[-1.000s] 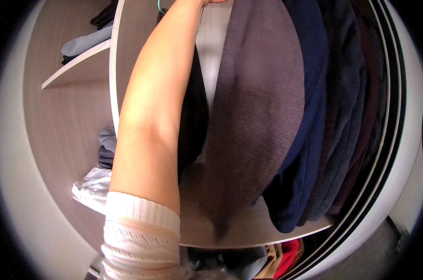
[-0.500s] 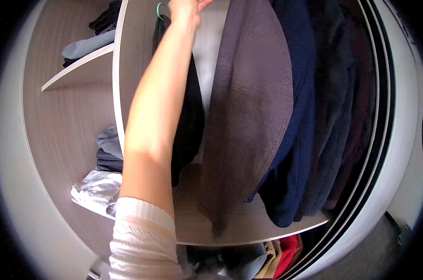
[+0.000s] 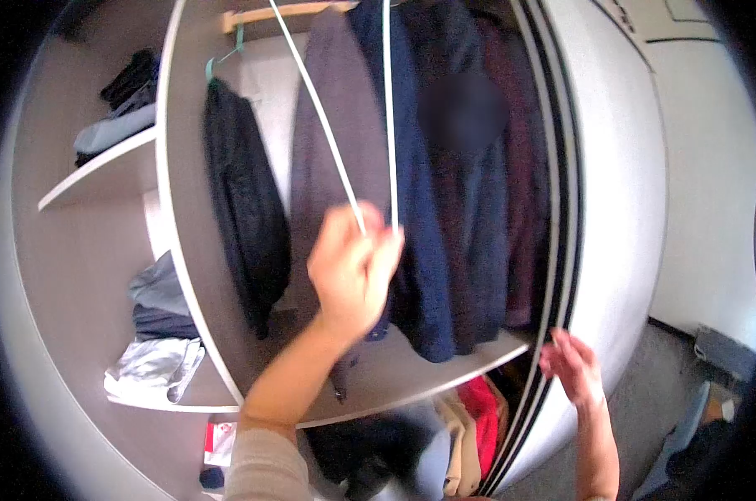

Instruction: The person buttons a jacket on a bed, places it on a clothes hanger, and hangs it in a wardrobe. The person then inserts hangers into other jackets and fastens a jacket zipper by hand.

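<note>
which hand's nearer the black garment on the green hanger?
Left. Left hand, holding white strips, is right of the black garment; right hand is farther right, by the door.

Wood-grain wardrobe (image 3: 69,275) stands open, divided by an upright partition (image 3: 187,184); pale-edged shelf (image 3: 98,169) fitted left of it. White panel (image 3: 616,217) at right, brightly lit. Beyond, grey floor (image 3: 657,388) meets a pale wall (image 3: 703,184); wardrobe interior dimmer

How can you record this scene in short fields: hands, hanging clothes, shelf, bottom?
left hand: closed on two thin white strands
right hand: fingers bent, near the pale panel; contact unclear
hanging clothes: black garment leftmost, then brownish garment, navy garment
side shelf: grey cloth above white cloth
bottom: red cloth beside beige cloth
</note>
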Action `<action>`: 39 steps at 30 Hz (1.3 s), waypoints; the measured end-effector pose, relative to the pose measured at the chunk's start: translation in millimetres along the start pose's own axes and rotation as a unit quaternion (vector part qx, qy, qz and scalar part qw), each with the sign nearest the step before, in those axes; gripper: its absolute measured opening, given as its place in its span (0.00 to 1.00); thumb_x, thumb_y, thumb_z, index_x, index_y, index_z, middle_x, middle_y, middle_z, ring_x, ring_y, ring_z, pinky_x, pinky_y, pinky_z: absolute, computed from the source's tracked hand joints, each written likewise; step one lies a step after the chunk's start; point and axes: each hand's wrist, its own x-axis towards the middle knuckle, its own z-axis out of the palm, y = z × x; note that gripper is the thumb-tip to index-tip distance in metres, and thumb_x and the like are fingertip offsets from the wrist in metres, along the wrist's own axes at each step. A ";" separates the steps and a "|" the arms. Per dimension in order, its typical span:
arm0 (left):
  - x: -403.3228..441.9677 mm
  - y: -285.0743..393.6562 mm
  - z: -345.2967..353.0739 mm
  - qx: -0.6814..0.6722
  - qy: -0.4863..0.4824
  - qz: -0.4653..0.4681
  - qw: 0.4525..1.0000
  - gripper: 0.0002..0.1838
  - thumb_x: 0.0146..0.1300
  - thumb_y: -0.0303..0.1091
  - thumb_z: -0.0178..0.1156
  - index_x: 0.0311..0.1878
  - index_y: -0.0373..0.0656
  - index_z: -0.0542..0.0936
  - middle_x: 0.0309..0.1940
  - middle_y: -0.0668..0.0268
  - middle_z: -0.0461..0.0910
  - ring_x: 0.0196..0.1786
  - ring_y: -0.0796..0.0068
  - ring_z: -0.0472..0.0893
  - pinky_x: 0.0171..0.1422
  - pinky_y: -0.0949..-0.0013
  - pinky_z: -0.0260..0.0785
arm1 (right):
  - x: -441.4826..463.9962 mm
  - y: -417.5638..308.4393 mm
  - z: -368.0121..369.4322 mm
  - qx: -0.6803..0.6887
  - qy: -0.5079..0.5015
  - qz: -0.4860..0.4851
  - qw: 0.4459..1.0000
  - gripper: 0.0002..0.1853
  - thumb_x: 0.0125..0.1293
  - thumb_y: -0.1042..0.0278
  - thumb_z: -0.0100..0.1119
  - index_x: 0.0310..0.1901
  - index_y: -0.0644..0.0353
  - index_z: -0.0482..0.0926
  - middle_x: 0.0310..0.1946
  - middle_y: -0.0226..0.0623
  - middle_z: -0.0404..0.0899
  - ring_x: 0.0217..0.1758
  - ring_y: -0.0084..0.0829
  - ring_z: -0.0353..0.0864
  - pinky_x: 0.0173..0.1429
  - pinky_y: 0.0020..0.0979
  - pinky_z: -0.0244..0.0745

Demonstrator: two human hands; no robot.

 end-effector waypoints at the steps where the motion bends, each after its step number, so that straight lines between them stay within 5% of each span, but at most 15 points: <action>1: -17.4 31.8 2.4 -0.033 -0.034 -0.039 0.998 0.06 0.53 0.24 0.64 0.27 0.33 0.76 0.32 0.57 0.75 0.28 0.71 0.77 0.30 0.72 0.68 | 3.0 -18.6 7.7 0.032 -0.076 -0.065 0.994 0.25 0.66 0.56 0.54 0.59 0.63 0.66 0.41 0.44 0.79 0.38 0.32 0.81 0.40 0.30 0.75; 3: -62.4 80.5 15.7 -0.115 -0.090 -0.091 0.985 0.06 0.53 0.24 0.65 0.26 0.33 0.77 0.34 0.56 0.75 0.29 0.71 0.78 0.32 0.72 0.71 | -4.2 -68.4 26.7 0.089 -0.140 -0.121 0.979 0.32 0.66 0.53 0.52 0.66 0.62 0.56 0.53 0.48 0.73 0.53 0.37 0.76 0.54 0.37 0.73; 6: -129.6 166.5 42.3 -0.222 -0.178 -0.108 0.953 0.06 0.55 0.24 0.63 0.27 0.31 0.76 0.35 0.56 0.76 0.29 0.73 0.77 0.30 0.74 0.71 | -31.9 -121.9 10.3 0.170 -0.182 -0.198 0.948 0.36 0.69 0.49 0.45 0.69 0.60 0.44 0.59 0.52 0.66 0.56 0.42 0.72 0.56 0.41 0.70; 12: -247.9 337.7 99.4 -0.378 -0.308 -0.164 0.857 0.10 0.50 0.28 0.68 0.25 0.35 0.75 0.35 0.54 0.76 0.27 0.65 0.78 0.29 0.68 0.71 | -120.9 -115.6 -152.6 0.192 0.191 -0.066 0.960 0.15 0.69 0.51 0.47 0.47 0.52 0.69 0.29 0.31 0.75 0.30 0.24 0.73 0.36 0.30 0.70; 15: -279.0 420.4 114.0 -0.479 -0.350 -0.150 0.791 0.11 0.49 0.28 0.68 0.24 0.36 0.74 0.35 0.55 0.75 0.28 0.63 0.77 0.31 0.68 0.72 | -202.2 -100.8 -227.1 0.123 0.319 -0.040 0.939 0.15 0.69 0.51 0.46 0.48 0.51 0.73 0.28 0.25 0.73 0.30 0.22 0.71 0.35 0.29 0.69; 18: -318.5 481.6 113.1 -0.552 -0.451 -0.091 0.695 0.07 0.51 0.28 0.66 0.30 0.37 0.78 0.35 0.58 0.75 0.31 0.66 0.77 0.36 0.68 0.72 | -276.4 -106.2 -281.4 0.164 0.434 -0.061 0.884 0.16 0.69 0.51 0.46 0.45 0.54 0.76 0.27 0.26 0.72 0.29 0.21 0.70 0.32 0.29 0.67; 22: -327.1 546.3 115.7 -0.670 -0.489 -0.036 0.558 0.15 0.53 0.31 0.62 0.46 0.44 0.77 0.38 0.61 0.76 0.41 0.62 0.78 0.44 0.65 0.73 | -385.3 -96.7 -340.3 0.148 0.623 -0.039 0.767 0.14 0.67 0.56 0.48 0.41 0.57 0.76 0.21 0.28 0.69 0.16 0.19 0.58 0.19 0.23 0.53; 26: -342.7 592.4 148.2 -0.697 -0.550 -0.013 0.461 0.14 0.54 0.28 0.58 0.46 0.44 0.76 0.39 0.61 0.76 0.42 0.60 0.77 0.45 0.63 0.73 | -530.8 -100.1 -376.1 0.080 0.753 -0.035 0.652 0.14 0.66 0.54 0.52 0.38 0.57 0.76 0.12 0.18 0.53 0.12 0.15 0.50 0.17 0.21 0.46; 33: -403.2 681.8 254.5 -0.652 -0.639 -0.049 0.405 0.05 0.53 0.29 0.58 0.32 0.45 0.81 0.29 0.61 0.78 0.33 0.59 0.78 0.38 0.61 0.71 | -711.6 -122.8 -360.7 0.002 0.873 -0.112 0.474 0.15 0.64 0.55 0.58 0.28 0.57 0.70 0.10 0.21 0.56 0.11 0.17 0.53 0.17 0.23 0.49; 35: -409.6 718.9 282.2 -0.643 -0.656 -0.044 0.392 0.06 0.52 0.29 0.59 0.34 0.43 0.82 0.28 0.61 0.79 0.30 0.66 0.79 0.36 0.67 0.71 | -740.7 -121.1 -364.1 -0.013 0.895 -0.093 0.435 0.15 0.63 0.54 0.58 0.27 0.56 0.69 0.10 0.21 0.55 0.11 0.17 0.52 0.17 0.24 0.49; 37: -413.9 758.6 308.3 -0.624 -0.667 -0.039 0.405 0.07 0.53 0.29 0.60 0.35 0.42 0.83 0.28 0.61 0.81 0.30 0.70 0.80 0.37 0.70 0.71 | -754.8 -131.9 -380.4 -0.005 0.893 -0.109 0.436 0.15 0.64 0.55 0.57 0.27 0.55 0.68 0.09 0.21 0.53 0.10 0.18 0.51 0.17 0.24 0.48; 39: -411.4 796.9 331.9 -0.608 -0.707 -0.091 0.350 0.08 0.54 0.30 0.60 0.37 0.40 0.83 0.30 0.63 0.84 0.32 0.78 0.81 0.39 0.73 0.72 | -758.6 -140.9 -387.4 0.019 0.887 -0.145 0.439 0.15 0.65 0.55 0.56 0.27 0.54 0.68 0.09 0.21 0.52 0.10 0.19 0.50 0.17 0.24 0.48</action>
